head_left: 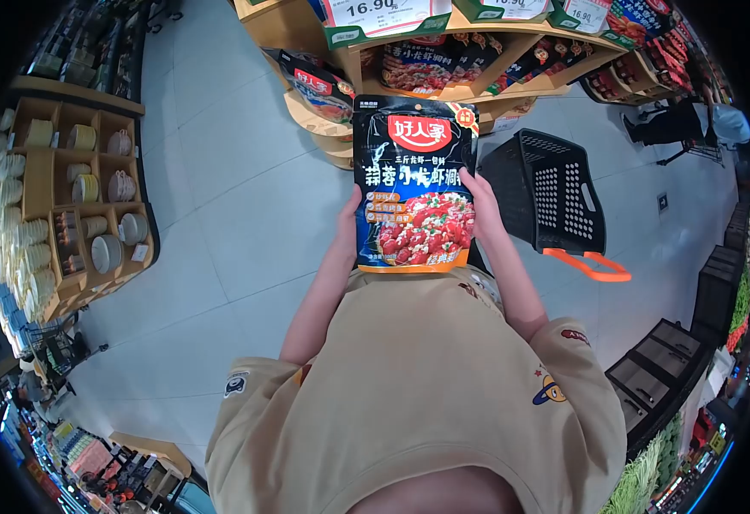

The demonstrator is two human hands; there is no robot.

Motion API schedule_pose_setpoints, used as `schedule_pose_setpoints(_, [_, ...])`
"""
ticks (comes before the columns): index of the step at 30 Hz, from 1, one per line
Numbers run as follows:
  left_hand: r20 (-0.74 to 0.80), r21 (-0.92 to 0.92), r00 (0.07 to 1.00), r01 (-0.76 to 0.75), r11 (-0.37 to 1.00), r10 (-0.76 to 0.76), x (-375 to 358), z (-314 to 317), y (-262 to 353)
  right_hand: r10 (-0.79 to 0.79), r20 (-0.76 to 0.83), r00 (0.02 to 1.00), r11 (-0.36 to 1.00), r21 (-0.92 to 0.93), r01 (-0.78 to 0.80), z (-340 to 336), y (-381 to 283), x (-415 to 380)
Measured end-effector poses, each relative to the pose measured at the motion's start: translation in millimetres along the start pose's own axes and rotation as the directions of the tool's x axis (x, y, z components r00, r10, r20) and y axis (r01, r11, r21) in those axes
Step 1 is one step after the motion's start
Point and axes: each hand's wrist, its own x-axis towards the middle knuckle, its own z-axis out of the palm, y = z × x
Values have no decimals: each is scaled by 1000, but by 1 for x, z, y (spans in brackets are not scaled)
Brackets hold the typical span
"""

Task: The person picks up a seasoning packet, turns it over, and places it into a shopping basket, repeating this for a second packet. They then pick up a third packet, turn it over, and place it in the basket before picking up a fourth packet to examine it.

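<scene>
A seasoning packet [415, 184], black and blue with a red logo and a picture of crayfish, is held upright in front of my chest, its printed front towards me. My left hand [349, 218] grips its left edge, and my right hand [483, 206] grips the right edge with the thumb on the front. Most of the fingers are hidden behind the packet. Similar packets [422, 64] stand in the wooden display shelf [341, 137] just beyond it.
A black shopping basket [555, 188] with an orange handle [588, 265] is on the floor to the right. Bowls fill a wooden rack [92, 197] at the left. Another person [692, 124] is at the far right. Dark cabinets [658, 377] and vegetables [649, 463] are at lower right.
</scene>
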Motion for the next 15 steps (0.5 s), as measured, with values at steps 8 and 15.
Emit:
schedule_pose_setpoints(8, [130,-69,982,-127,990,135,1,23,-12,17,70,997,1000,3,-17,-5,-31,-3])
schedule_pose_setpoints(15, [40,-86,968,-245,966,249,12,62,-37,-385,101,917,783,-491,383,-23,-64,-7])
